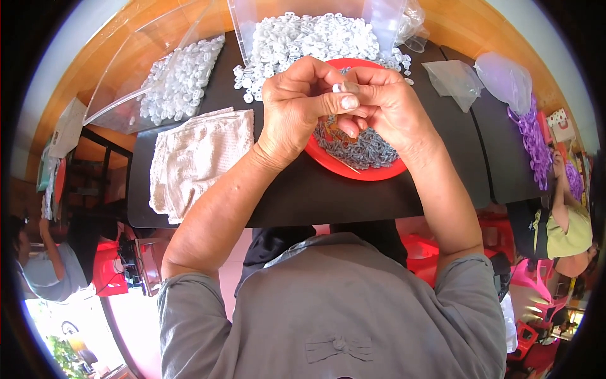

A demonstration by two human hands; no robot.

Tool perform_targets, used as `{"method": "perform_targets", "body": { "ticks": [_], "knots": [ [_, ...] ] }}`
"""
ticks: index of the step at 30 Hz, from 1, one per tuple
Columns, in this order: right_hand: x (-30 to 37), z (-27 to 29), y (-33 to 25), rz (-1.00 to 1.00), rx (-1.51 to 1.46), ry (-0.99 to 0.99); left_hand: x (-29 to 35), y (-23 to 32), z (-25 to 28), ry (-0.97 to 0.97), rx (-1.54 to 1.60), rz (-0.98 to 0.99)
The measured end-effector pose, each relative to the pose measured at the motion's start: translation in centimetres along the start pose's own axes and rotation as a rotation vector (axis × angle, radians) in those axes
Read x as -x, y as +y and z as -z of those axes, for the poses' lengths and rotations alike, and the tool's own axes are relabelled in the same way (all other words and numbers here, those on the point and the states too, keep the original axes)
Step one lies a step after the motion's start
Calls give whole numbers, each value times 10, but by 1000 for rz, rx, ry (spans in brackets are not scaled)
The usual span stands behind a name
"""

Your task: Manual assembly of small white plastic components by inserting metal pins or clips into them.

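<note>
My left hand point(290, 110) and my right hand point(398, 107) meet over a red plate point(385, 174). Thumbs and fingertips of both are pinched together on a small white plastic piece point(337, 88), mostly hidden by the fingers. Beneath them the plate holds a heap of small grey pieces point(363, 150), with a thin wooden stick point(344, 164) lying among them. Just past my hands, many small white ring-like pieces point(315, 38) spill from a clear plastic box point(241, 25) onto the dark table point(328, 205).
Left of my arms lies a folded beige cloth point(199, 158). Behind it, a clear bag point(113, 104) holds more white pieces. Clear plastic bags point(454, 79) rest at the right. Purple chain links point(536, 151) hang by another person point(562, 221); a further person point(57, 268) sits far left.
</note>
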State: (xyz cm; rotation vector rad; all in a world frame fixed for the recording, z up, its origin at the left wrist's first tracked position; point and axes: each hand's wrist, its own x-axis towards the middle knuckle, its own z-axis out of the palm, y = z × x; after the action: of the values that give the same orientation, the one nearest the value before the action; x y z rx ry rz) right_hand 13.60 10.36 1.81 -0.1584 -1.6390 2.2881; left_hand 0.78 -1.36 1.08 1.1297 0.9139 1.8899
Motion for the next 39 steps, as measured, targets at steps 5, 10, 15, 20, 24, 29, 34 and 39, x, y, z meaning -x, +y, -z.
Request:
{"method": "perform_targets", "body": {
  "ticks": [5, 10, 15, 20, 24, 29, 34, 39],
  "knots": [
    [-4, 6, -6, 32, 369, 191, -12, 2, 9, 112, -316, -4],
    [14, 9, -28, -92, 1533, 262, -21, 67, 36, 424, -464, -423],
    [11, 14, -12, -62, 1624, 42, -52, 139, 116, 679, -963, -394],
    [0, 25, 7, 11, 1765, 71, -37, 114, 119, 531, -1598, -695],
    [3, 20, 3, 104, 1583, 173, -2, 53, 83, 182, -1178, -259],
    [-1, 21, 4, 197, 1415, 206, 9, 5, 96, -66, -1462, 28],
    [-3, 19, 4, 236, 1260, 177, 0, 1, 91, -99, -1596, 170],
    [-6, 25, 7, 231, 1090, 157, -9, 2, 95, -77, -1495, 294]
  ]
}}
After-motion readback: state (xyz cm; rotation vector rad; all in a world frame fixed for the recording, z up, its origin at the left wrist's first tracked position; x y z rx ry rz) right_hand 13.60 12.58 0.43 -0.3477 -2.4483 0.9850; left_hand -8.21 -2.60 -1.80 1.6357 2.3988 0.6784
